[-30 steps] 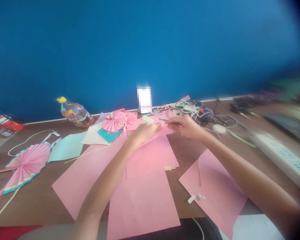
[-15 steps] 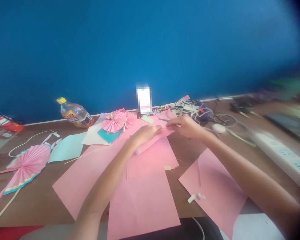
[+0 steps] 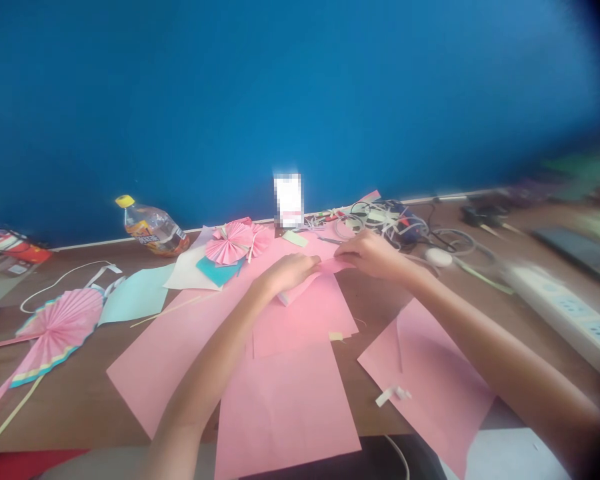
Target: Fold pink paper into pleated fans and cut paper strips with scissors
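Both hands meet over the pink sheets in the middle of the table. My left hand point(image 3: 295, 270) has its fingers closed on the left part of a folded strip of pink paper point(image 3: 300, 290). At the strip's right end, my right hand point(image 3: 367, 255) pinches the paper between thumb and fingers. Below them lie several flat pink sheets point(image 3: 285, 407), partly overlapping. Pleated pink paper rosettes point(image 3: 230, 243) rest on a teal piece of paper point(image 3: 215, 272), left of my left hand. The fingertips are slightly blurred.
A pleated paper fan point(image 3: 60, 323) and a pale green sheet point(image 3: 135, 293) lie at left. Behind them leans a plastic bottle point(image 3: 155, 230). Tangled cables point(image 3: 380, 217) stand at the back right, a power strip point(image 3: 570, 303) at far right. Another pink sheet point(image 3: 425, 373) lies under my right forearm.
The folded pink strip has tilted a little, and its lower left end has shifted right. My hands have moved only slightly, both still gripping the paper.
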Available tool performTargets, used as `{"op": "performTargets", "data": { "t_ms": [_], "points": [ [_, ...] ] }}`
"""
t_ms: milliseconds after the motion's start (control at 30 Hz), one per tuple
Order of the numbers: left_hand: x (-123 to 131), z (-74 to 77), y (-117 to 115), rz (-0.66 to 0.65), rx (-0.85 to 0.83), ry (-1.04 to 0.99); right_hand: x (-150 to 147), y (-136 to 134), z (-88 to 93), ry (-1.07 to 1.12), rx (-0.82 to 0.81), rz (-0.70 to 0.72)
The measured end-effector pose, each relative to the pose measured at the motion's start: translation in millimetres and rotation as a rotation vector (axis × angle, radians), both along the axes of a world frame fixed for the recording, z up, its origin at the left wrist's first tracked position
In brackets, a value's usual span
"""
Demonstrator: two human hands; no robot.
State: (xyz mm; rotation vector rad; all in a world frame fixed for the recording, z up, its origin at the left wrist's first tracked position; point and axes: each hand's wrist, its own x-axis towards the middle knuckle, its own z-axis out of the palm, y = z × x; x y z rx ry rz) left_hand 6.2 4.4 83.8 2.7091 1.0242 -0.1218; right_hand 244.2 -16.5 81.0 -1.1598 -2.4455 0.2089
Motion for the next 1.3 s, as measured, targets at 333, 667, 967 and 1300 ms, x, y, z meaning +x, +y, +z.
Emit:
{"op": "performTargets", "data": {
  "t_ms": [333, 667, 967, 1300],
  "points": [
    [14.2, -2.3, -10.0, 0.019, 0.062, -0.097, -17.2, -15.0, 8.3, -0.092, 0.078, 0.035],
    [-1.0, -1.5, -2.8, -0.027, 0.006, 0.022, -1.6, -6.2, 7.0, -0.12, 0.046, -0.016],
    [4.4, -2.2, -7.5, 0.019, -0.067, -0.061, -13.1, -17.7, 12.1, -0.336, 0.116, -0.021],
    [4.8, 6.5, -6.4, 0.026, -0.027, -0.064, -7.8, -14.8, 11.5, -0.35, 0.147, -0.057]
  ]
}}
